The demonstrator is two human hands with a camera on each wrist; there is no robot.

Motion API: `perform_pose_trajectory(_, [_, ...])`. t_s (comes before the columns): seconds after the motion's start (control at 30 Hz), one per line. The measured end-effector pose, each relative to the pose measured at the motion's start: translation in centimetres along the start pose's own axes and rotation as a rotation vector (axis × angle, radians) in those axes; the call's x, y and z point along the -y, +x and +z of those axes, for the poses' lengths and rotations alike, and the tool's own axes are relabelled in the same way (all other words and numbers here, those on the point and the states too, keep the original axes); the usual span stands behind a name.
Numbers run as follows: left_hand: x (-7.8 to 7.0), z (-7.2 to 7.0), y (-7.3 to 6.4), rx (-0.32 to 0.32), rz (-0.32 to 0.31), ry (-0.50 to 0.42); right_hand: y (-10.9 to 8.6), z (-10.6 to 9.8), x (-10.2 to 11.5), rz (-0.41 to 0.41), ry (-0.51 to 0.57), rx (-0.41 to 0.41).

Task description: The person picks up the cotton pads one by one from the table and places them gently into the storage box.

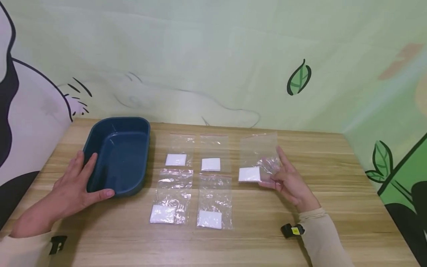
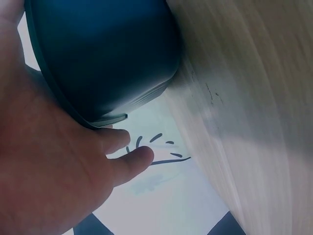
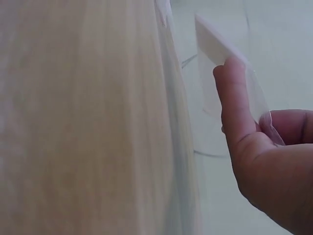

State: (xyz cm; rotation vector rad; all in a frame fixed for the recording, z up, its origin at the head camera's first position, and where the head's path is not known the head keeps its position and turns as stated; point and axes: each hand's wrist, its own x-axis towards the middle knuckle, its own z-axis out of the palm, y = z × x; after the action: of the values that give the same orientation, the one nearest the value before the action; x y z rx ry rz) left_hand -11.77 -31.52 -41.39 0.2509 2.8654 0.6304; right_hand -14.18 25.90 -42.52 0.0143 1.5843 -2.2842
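A dark blue plastic tub (image 1: 125, 159) stands at the left of the wooden table. My left hand (image 1: 75, 181) rests against its left side, fingers spread, with index finger and thumb over the rim. The left wrist view shows the palm beside the tub's outer wall (image 2: 107, 54). My right hand (image 1: 288, 180) pinches the lower right part of a clear zip bag (image 1: 257, 148) with a white rectangular piece (image 1: 249, 174) in its lower left corner. Seen from the right wrist, the bag (image 3: 259, 98) stands tilted between thumb and fingers, above table level.
Between the tub and my right hand, several similar zip bags lie in two rows, including a back bag (image 1: 211, 164) and a front bag (image 1: 215, 193), each with a white piece. A printed cloth backdrop (image 1: 200, 66) rises behind the wooden table (image 1: 253, 241).
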Motion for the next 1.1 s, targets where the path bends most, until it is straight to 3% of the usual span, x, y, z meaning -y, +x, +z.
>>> perform_pose_trajectory(0.2, [0.3, -0.3, -0.2, 0.000, 0.025, 0.000, -0.1, 0.5, 0.0, -0.054, 0.008, 0.062])
perform_pose_trajectory(0.5, [1.2, -0.4, -0.4, -0.035, 0.033, -0.034, -0.4, 1.9, 1.0, -0.125, -0.005, 0.090])
perform_pose_trajectory(0.93, [0.6, -0.6, -0.2, -0.023, 0.016, -0.032, 0.5, 4.9, 1.7, -0.233, -0.241, -0.037])
perform_pose_trajectory(1.1, [0.5, -0.7, -0.3, -0.027, 0.019, -0.022, 0.8, 5.2, 1.6, -0.237, -0.258, -0.028])
